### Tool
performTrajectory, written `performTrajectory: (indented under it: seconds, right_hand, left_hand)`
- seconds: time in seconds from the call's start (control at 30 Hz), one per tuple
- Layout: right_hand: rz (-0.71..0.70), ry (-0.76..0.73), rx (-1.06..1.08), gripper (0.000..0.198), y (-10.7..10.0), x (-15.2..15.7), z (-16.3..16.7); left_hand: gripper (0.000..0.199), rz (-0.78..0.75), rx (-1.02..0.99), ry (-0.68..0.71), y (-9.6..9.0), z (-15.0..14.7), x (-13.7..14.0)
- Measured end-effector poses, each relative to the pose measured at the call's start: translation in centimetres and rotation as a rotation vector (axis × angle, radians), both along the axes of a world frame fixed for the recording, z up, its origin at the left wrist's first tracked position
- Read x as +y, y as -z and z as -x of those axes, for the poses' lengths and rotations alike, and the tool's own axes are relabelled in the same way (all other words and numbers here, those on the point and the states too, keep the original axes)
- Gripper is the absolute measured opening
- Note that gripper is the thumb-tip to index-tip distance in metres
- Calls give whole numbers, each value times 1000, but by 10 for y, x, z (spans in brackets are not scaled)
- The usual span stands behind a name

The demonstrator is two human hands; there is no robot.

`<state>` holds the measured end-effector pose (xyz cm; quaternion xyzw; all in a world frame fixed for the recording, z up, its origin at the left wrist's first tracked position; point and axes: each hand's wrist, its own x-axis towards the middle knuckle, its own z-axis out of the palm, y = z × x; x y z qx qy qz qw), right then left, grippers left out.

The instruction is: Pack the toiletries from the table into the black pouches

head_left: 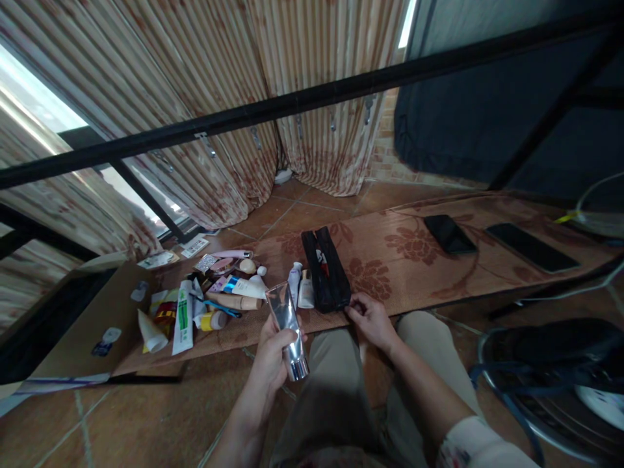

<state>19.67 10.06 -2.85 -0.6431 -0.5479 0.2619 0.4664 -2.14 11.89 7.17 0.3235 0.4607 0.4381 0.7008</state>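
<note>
My left hand [276, 348] is wrapped round a shiny silver squeeze tube [287, 325], its cap end pointing down toward my lap. A black zip pouch [331, 273] lies unzipped on the cloth-covered bench, with something red and white showing inside. My right hand [369, 318] pinches the near right corner of that pouch. Just left of the pouch are a small white tube [294, 283] and a bottle with a pale body [306, 290]. Farther left lies a pile of cosmetics, among them a green and white tube [183, 318] and a yellow-capped jar [213, 320].
An opened cardboard box [97, 318] stands at the bench's left end. Two dark phones [449, 234] lie on the patterned cloth [390, 273] to the right. A black metal rail [292, 103] crosses in front of the curtains. A round-based object [550, 383] is at lower right.
</note>
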Motion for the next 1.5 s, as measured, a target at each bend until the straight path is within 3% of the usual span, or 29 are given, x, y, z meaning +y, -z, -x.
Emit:
performTrajectory:
  seconds: [0.5,0.87,1.2,1.3,1.4,1.5]
  right_hand:
    - [17,10,26,8,-3,-1,1]
    - [8,7,25,6,0,0,1]
    - [12,0,30,8,-2,0,1]
    - [15,6,30,7,-3,0,1]
    - [24,9,28,7,-4,0,2]
    - [26,9,21,7,-3,0,2]
  left_hand:
    - [37,-46,-63,-26,2,-4,1]
    - [33,-76,33,-57,2,-7,1]
    - [39,0,104,-94,9,-6,2]
    - [38,-110,212,-174,13,-4,6]
    - [32,-339,372,-297,14,3,14]
    - [20,-549,522,-273,13,11,25]
